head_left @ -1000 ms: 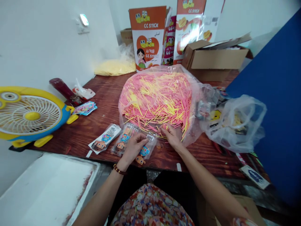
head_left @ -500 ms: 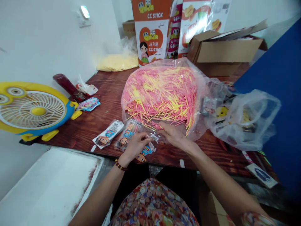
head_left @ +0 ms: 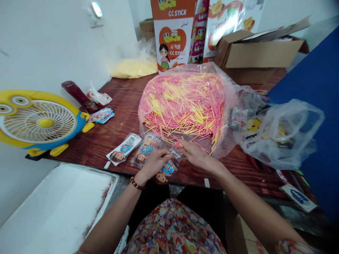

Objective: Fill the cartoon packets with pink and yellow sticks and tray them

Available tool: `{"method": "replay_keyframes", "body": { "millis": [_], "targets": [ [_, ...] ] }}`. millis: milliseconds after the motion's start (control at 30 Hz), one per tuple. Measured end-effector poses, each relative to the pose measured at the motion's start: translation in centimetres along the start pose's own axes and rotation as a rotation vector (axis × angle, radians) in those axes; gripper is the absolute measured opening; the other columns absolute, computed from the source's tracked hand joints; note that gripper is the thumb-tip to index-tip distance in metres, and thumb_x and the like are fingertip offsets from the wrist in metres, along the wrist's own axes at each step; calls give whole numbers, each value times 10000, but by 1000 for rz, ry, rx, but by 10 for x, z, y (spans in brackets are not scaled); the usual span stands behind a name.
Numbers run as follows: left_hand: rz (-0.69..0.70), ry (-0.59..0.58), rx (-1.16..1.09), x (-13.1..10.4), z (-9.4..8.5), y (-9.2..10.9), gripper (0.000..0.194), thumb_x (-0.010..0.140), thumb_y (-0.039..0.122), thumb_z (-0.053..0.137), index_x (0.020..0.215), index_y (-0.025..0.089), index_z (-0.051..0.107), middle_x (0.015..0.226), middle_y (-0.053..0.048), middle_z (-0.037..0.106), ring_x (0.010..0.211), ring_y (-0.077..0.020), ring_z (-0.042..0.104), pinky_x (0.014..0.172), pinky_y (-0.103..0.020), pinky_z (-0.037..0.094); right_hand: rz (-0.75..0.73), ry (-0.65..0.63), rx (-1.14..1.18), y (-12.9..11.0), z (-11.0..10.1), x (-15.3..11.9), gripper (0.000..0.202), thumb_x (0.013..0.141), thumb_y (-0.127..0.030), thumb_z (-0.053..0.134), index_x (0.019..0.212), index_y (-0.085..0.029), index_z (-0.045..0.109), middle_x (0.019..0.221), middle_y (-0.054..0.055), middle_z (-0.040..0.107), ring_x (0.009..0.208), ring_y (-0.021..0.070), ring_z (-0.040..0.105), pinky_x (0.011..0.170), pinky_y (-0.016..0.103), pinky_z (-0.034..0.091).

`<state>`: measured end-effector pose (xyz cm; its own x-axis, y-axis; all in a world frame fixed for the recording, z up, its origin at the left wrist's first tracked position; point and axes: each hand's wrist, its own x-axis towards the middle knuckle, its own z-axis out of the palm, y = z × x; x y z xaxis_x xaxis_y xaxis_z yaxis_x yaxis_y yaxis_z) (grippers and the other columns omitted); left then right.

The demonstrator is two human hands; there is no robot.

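My left hand (head_left: 156, 161) is closed on the upper edge of a clear printed packet (head_left: 167, 170) with a cartoon face, at the table's front edge. Close by on the right, my right hand (head_left: 197, 156) has its fingers together beside the packet's mouth, at the near edge of the stick pile. Whatever its fingertips grip is too small to make out. Just beyond both hands, a large clear bag (head_left: 230, 116) lies spread with pink and yellow thin sticks (head_left: 182, 121). Left of my left hand lie a packet with sticks inside (head_left: 145, 150) and flat printed packets (head_left: 124, 150).
A yellow minion-shaped fan (head_left: 45, 121) stands at the left, near a dark red bottle (head_left: 78, 95) and tissues (head_left: 99, 98). Cartons (head_left: 173, 42) and an open cardboard box (head_left: 261, 54) line the back. A white plastic bag (head_left: 280, 137) sits at the right.
The view has shifted slightly. Both hands stay nearly in place; the packet's top now shows a little more beside my left fingers.
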<state>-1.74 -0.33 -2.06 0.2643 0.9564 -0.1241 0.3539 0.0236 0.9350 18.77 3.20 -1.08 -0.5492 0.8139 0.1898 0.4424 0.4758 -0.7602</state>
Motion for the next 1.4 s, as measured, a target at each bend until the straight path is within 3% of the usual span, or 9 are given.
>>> {"method": "replay_keyframes", "body": {
  "millis": [100, 267, 400, 733, 867, 967, 1233, 1300, 1400],
  "targets": [
    [30, 15, 16, -4, 0, 0, 339, 864, 395, 576, 601, 181, 554, 553, 41, 449, 554, -111, 370, 524, -242, 279, 88, 51, 208, -3, -3, 1, 155, 939, -354, 505, 844, -234, 526, 767, -1, 601, 682, 165, 541, 652, 286, 426],
    [119, 79, -1, -10, 4, 3, 285, 870, 397, 590, 692, 184, 653, 607, 17, 532, 594, -133, 442, 577, -251, 344, 176, 475, 790, -20, -1, 6, 176, 928, -418, 527, 963, -248, 498, 779, -13, 640, 697, 158, 623, 718, 310, 517],
    [181, 98, 20, -10, 8, 3, 300, 889, 406, 578, 712, 186, 679, 640, -3, 568, 622, -148, 477, 611, -265, 382, 150, 647, 904, -43, 5, 11, 217, 924, -460, 512, 1010, -266, 465, 837, 13, 677, 861, 199, 674, 799, 356, 545],
    [167, 115, -102, -12, 11, 14, 292, 878, 409, 577, 732, 173, 671, 650, 4, 578, 627, -136, 488, 624, -250, 412, 178, 509, 850, -42, 25, 3, 248, 936, -494, 504, 1047, -272, 504, 997, 52, 727, 1025, 240, 682, 827, 373, 558],
    [156, 165, -153, -10, 12, 14, 239, 862, 375, 612, 775, 171, 701, 712, -5, 647, 672, -143, 544, 669, -253, 446, 181, 352, 838, -37, 21, 0, 175, 924, -417, 551, 994, -258, 568, 1104, 56, 729, 1097, 230, 659, 938, 377, 525],
    [141, 169, -240, -6, 11, 11, 220, 859, 371, 640, 862, 169, 725, 814, -24, 700, 747, -156, 596, 721, -261, 474, 129, 276, 817, -42, 11, 4, 234, 919, -387, 576, 1126, -277, 580, 1247, 49, 685, 1137, 214, 651, 1000, 395, 502],
    [141, 216, -386, 8, 6, 14, 218, 810, 368, 703, 897, 173, 748, 882, -32, 731, 808, -169, 636, 759, -275, 509, -64, 58, 193, -43, -20, 9, 449, 941, -412, 574, 1376, -304, 541, 1451, 70, 552, 1374, 251, 474, 1163, 485, 343],
    [145, 235, -429, 9, 4, 14, 226, 807, 376, 712, 904, 176, 752, 877, -27, 726, 794, -163, 633, 755, -275, 514, -19, 46, 230, -38, -27, 8, 465, 921, -401, 605, 1367, -289, 538, 1390, 83, 594, 1287, 252, 550, 1066, 452, 447],
    [155, 266, -463, 7, 0, 12, 236, 829, 380, 695, 920, 173, 762, 871, -29, 729, 786, -162, 636, 763, -284, 521, 82, 96, 297, -35, -32, 9, 217, 897, -389, 624, 1042, -234, 671, 985, 40, 710, 907, 197, 664, 784, 322, 529]
  ]
}}
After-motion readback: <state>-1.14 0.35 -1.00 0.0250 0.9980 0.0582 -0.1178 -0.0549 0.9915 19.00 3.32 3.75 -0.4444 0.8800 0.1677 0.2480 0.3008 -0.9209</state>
